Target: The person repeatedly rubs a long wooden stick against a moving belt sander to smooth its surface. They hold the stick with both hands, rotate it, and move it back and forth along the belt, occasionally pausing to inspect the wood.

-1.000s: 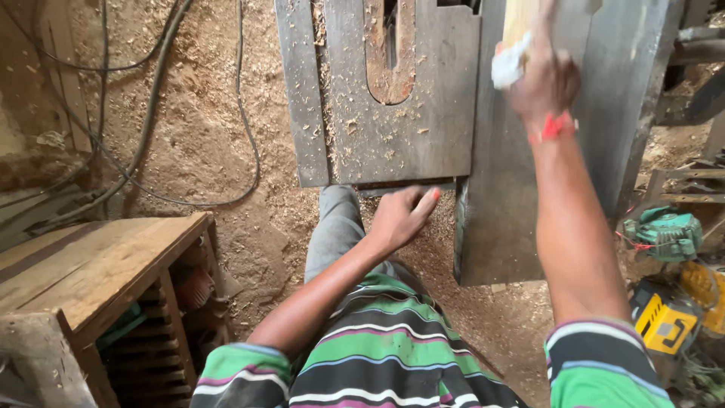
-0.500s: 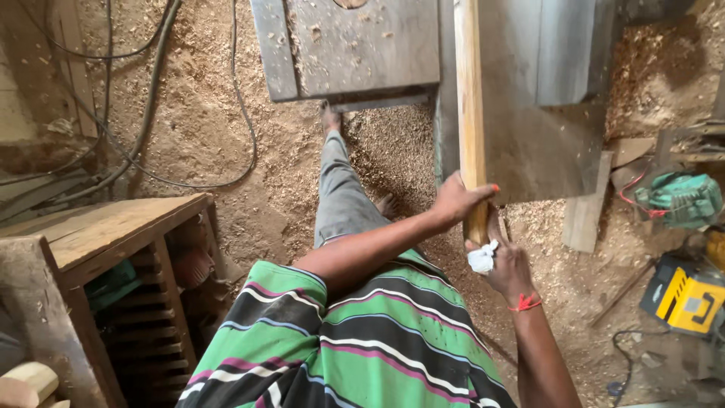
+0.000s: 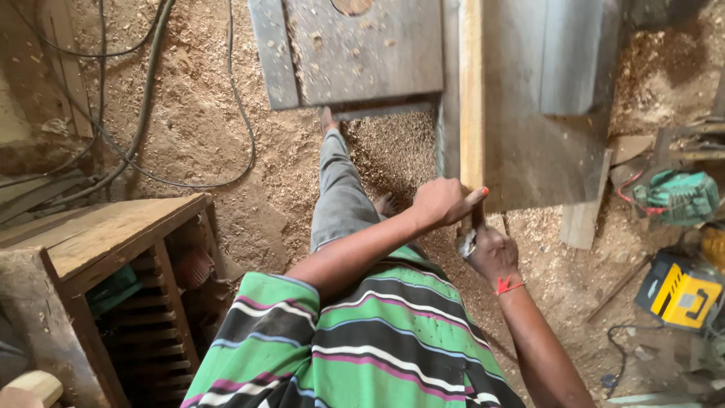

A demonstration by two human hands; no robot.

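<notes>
- Your left hand closes its grip round the near end of the plank, a long, pale, square-edged strip of wood.
- Your right hand grips the same end just below, with a scrap of white cloth bunched in the fist.
- The plank lies along the grey, worn desk, running away from you and crossing its near edge.
- Loose, grainy sawdust covers the floor; cables snake at left.
- A slatted wooden crate crowds your left; a yellow tool case lies right.
</notes>
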